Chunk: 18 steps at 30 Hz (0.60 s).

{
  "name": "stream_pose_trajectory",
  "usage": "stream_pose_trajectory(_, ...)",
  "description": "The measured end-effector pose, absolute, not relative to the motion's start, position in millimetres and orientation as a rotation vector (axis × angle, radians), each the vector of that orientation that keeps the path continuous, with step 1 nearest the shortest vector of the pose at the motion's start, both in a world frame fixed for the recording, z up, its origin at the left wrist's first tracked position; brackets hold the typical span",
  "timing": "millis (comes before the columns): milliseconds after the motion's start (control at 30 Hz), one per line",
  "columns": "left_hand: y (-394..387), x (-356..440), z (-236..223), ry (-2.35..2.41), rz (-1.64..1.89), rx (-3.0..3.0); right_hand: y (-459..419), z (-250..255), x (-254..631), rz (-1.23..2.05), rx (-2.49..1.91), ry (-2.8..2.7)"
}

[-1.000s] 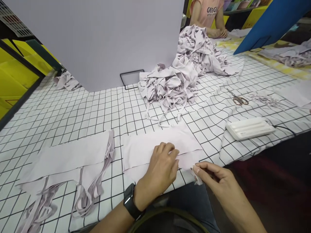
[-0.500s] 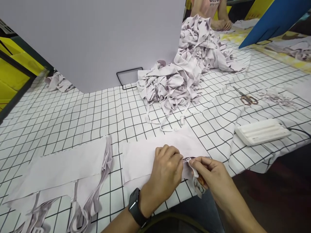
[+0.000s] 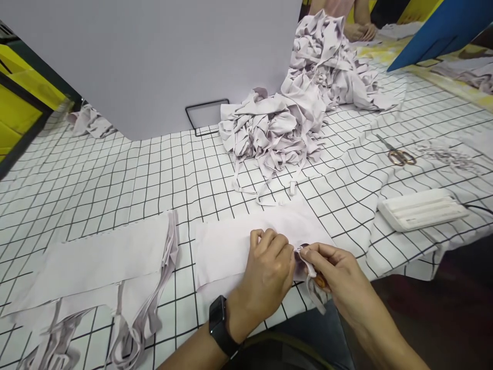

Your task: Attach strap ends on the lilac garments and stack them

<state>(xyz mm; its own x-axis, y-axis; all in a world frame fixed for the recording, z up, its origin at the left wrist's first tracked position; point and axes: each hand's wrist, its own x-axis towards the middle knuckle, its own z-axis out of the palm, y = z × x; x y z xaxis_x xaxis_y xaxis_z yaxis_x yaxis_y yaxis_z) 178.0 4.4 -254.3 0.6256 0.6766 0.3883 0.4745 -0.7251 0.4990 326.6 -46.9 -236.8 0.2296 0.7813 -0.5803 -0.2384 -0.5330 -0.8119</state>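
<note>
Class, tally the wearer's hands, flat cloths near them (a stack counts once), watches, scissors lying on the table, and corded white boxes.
Hands: 2 (left hand, right hand)
Flat cloths: 2 (left stack, middle cloth)
Watch: 1
Scissors: 1
White box: 1
Total: 7

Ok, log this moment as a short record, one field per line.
Left hand: on the pale fabric panel, fingers curled
Right hand: pinching a narrow strap; an orange-brown object beneath, mostly hidden
Left wrist: black watch
Left of panel: layered panels with straps
Beyond panel: crumpled fabric heap
Far right: scissors, white corded device
Surface: checked cloth
</note>
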Motion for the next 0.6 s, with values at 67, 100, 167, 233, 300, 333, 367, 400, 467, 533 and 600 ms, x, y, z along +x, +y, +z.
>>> stream_pose_trajectory(67,4,178,-255,0.915,0.758,2.563,-47,-237,328,1.469,-1.639,-0.585)
stream_pose_trajectory(100,4,177,-255,0.906,0.726,2.597,-46,-237,328,1.477,-1.649,-0.618)
stream_pose_trajectory(167,4,177,-255,0.892,0.681,2.66,-45,-236,329,1.495,-1.655,-0.673)
stream_pose_trajectory(233,4,176,-255,0.88,0.662,2.717,-44,-235,331,1.529,-1.659,-0.706)
stream_pose_trajectory(300,5,176,-254,0.869,0.66,2.758,-44,-234,333,1.572,-1.655,-0.734)
stream_pose_trajectory(333,6,176,-254,0.865,0.663,2.772,-45,-233,334,1.593,-1.656,-0.752)
stream_pose_trajectory(367,6,176,-254,0.865,0.666,2.783,-47,-232,336,1.607,-1.656,-0.768)
stream_pose_trajectory(400,6,175,-254,0.867,0.668,2.795,-50,-230,337,1.62,-1.654,-0.78)
stream_pose_trajectory(467,7,175,-254,0.878,0.672,2.822,-60,-225,339,1.64,-1.656,-0.8)
stream_pose_trajectory(533,8,175,-255,0.883,0.678,2.859,-76,-221,342,1.627,-1.691,-0.838)
stream_pose_trajectory(600,8,175,-256,0.881,0.689,2.898,-95,-218,345,1.555,-1.767,-0.928)
